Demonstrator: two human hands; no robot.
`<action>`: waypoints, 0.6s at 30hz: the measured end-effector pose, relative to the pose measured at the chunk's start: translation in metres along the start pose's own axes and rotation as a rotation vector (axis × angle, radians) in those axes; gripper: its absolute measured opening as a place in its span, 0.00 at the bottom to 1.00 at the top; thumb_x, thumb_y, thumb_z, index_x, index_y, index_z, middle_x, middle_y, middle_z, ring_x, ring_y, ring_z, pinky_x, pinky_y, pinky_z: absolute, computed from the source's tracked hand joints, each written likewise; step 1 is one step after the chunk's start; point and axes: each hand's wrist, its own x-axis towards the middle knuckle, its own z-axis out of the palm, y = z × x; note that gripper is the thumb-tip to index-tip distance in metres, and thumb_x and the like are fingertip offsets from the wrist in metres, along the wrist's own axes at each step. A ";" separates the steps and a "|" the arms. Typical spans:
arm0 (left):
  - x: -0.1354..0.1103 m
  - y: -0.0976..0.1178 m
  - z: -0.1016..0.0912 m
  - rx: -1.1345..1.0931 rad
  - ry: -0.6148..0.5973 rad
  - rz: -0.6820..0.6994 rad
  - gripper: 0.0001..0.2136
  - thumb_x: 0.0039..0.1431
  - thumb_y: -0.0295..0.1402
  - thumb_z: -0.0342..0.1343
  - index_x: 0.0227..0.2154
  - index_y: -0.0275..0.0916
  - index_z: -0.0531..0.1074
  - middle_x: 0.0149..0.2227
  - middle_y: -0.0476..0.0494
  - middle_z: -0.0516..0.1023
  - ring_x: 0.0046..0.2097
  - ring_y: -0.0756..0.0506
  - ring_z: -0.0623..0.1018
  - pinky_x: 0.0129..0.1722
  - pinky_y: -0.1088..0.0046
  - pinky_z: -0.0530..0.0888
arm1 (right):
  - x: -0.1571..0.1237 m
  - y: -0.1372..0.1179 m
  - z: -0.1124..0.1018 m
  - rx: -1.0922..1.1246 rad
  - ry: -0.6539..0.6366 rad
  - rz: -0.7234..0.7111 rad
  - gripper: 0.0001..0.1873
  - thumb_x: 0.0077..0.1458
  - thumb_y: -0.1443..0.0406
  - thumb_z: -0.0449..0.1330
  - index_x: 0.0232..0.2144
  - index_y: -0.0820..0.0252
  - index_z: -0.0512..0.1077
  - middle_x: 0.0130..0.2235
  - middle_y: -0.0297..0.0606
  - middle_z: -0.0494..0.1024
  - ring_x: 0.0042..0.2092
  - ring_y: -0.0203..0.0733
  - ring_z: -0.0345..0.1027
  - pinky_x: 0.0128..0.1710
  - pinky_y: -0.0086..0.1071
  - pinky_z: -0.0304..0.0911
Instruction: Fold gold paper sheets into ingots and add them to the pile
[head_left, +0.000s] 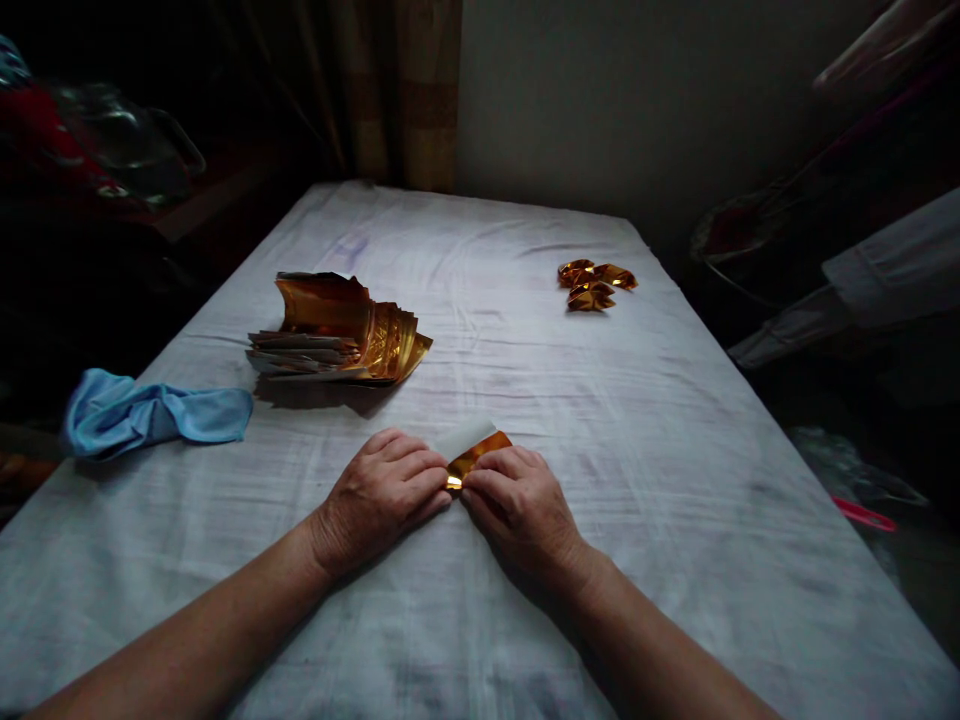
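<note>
Between my two hands, low over the cloth, is a sheet of gold foil paper (478, 452), partly rolled or folded, with its pale back showing at the far side. My left hand (390, 485) is closed on its left end, the fingers pressed together. At the right, my right hand (521, 500) pinches the same sheet between thumb and fingers. My fingers hide much of the paper. Beyond my left hand stands a fanned stack of gold foil paper (337, 335). Several folded gold foil pieces (592, 287) lie together at the far right of the table.
A white cloth (637, 620) with creases covers the table. On its left edge lies a crumpled light blue cloth (157, 412). A glass jug (127, 140) stands on a dark surface at the far left. A pink handle (864, 514) shows beside the table at right.
</note>
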 end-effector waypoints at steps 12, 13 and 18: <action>-0.005 -0.006 0.003 -0.195 -0.002 -0.232 0.06 0.67 0.32 0.54 0.37 0.41 0.76 0.42 0.46 0.80 0.46 0.44 0.76 0.48 0.64 0.68 | 0.007 -0.008 -0.002 -0.045 -0.094 0.171 0.08 0.61 0.64 0.59 0.29 0.58 0.73 0.34 0.37 0.75 0.38 0.42 0.67 0.40 0.36 0.56; -0.005 -0.006 0.002 -0.199 -0.003 -0.241 0.06 0.67 0.32 0.54 0.37 0.41 0.76 0.42 0.46 0.80 0.46 0.44 0.76 0.49 0.64 0.68 | 0.009 -0.008 -0.002 -0.056 -0.106 0.182 0.08 0.61 0.64 0.59 0.29 0.58 0.73 0.33 0.37 0.75 0.38 0.42 0.67 0.39 0.35 0.55; -0.004 -0.005 0.002 -0.219 -0.015 -0.262 0.05 0.65 0.31 0.56 0.37 0.41 0.76 0.42 0.46 0.80 0.46 0.44 0.76 0.50 0.63 0.67 | 0.015 -0.010 -0.003 -0.080 -0.140 0.234 0.05 0.60 0.65 0.59 0.31 0.56 0.74 0.33 0.36 0.76 0.37 0.42 0.68 0.37 0.35 0.54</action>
